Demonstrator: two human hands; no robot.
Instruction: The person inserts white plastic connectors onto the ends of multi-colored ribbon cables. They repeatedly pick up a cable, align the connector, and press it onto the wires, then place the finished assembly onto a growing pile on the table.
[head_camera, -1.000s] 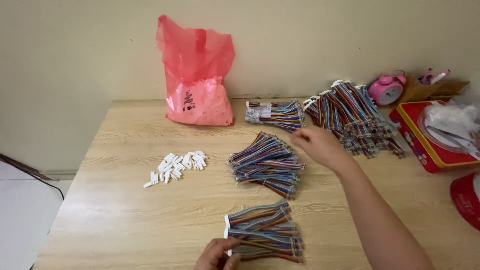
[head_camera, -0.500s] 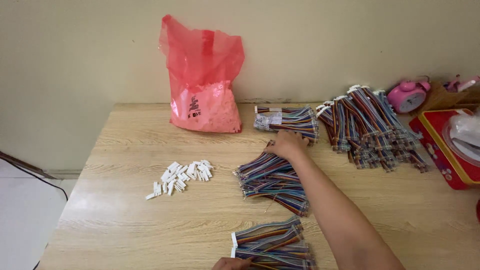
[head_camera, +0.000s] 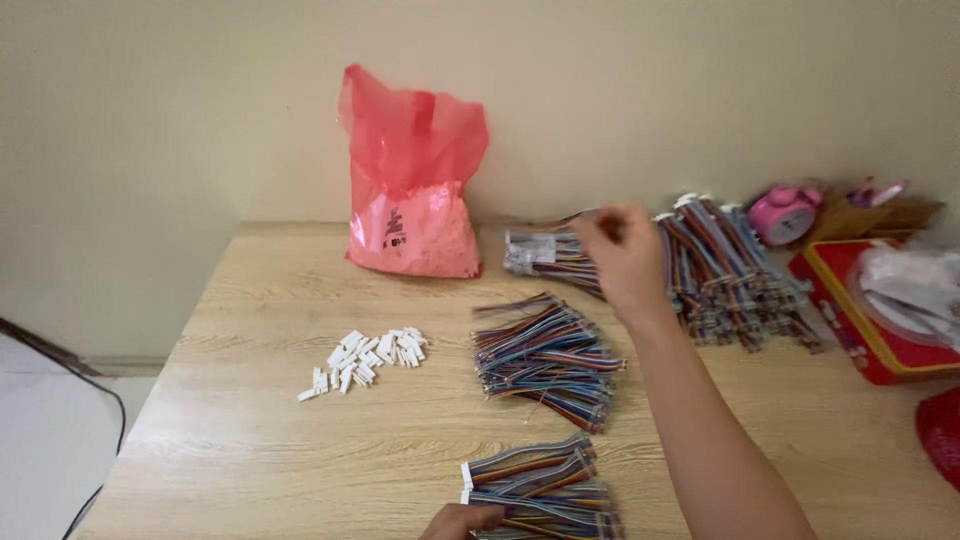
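My right hand (head_camera: 622, 255) is stretched out to the back of the wooden table (head_camera: 250, 440), hovering blurred over a tied bundle of coloured wires (head_camera: 540, 255). Its fingers are curled, and whether they hold anything is unclear. A loose fan of multicoloured wires (head_camera: 545, 360) lies in the middle of the table. At the bottom edge, my left hand (head_camera: 460, 522) grips the white-connector end of the near wire bundle (head_camera: 540, 490); only its knuckles show. A small heap of white plastic connectors (head_camera: 365, 358) lies to the left.
A red plastic bag (head_camera: 412, 190) of small white parts leans on the wall. A large stack of wire bundles (head_camera: 735, 270) sits at the back right, beside a pink alarm clock (head_camera: 780, 213) and a red tin (head_camera: 850, 315) holding clear plastic. A dark cable (head_camera: 60, 360) hangs off the left.
My right hand has moved from the large stack and the middle wires up and back to the tied bundle by the wall. The camera has tilted, so the view sits lower.
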